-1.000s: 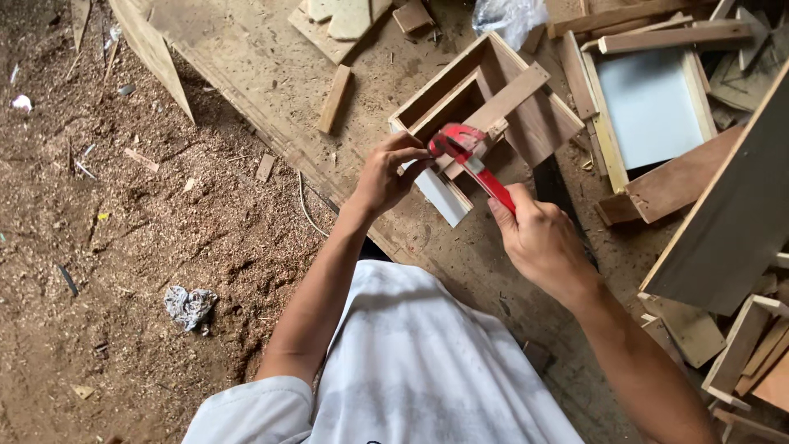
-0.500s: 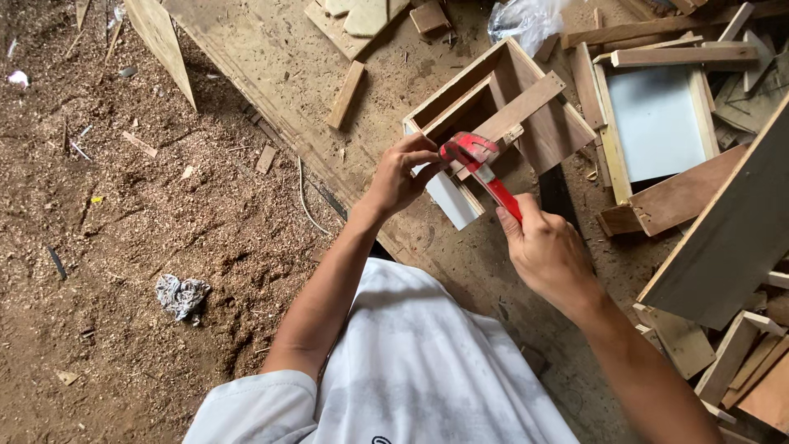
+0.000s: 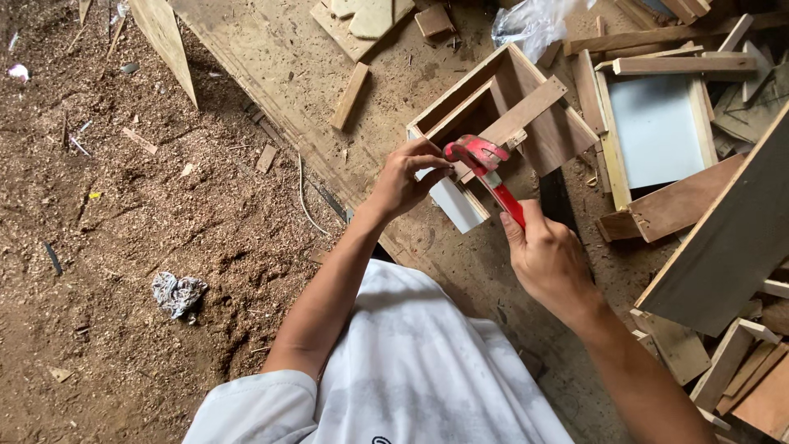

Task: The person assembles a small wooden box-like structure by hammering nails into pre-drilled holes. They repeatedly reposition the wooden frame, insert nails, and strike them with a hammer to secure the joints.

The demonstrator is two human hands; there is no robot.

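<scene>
To my left the floor (image 3: pixel 123 271) is thick with sawdust, and a crumpled rag (image 3: pixel 177 293) lies on it. A wide plank (image 3: pixel 271 74) runs slantwise before me, with a short stick (image 3: pixel 349 95) lying on it. Beyond that sit a few flat offcuts (image 3: pixel 362 20) and a small block (image 3: pixel 433 20). A clear plastic bag (image 3: pixel 534 25) lies near the top. To my right a tray (image 3: pixel 657 127) with a pale blue bottom rests among loose slats (image 3: pixel 682 64). A grey board (image 3: pixel 731 238) leans across the scrap pile (image 3: pixel 740 378) at the right edge.
</scene>
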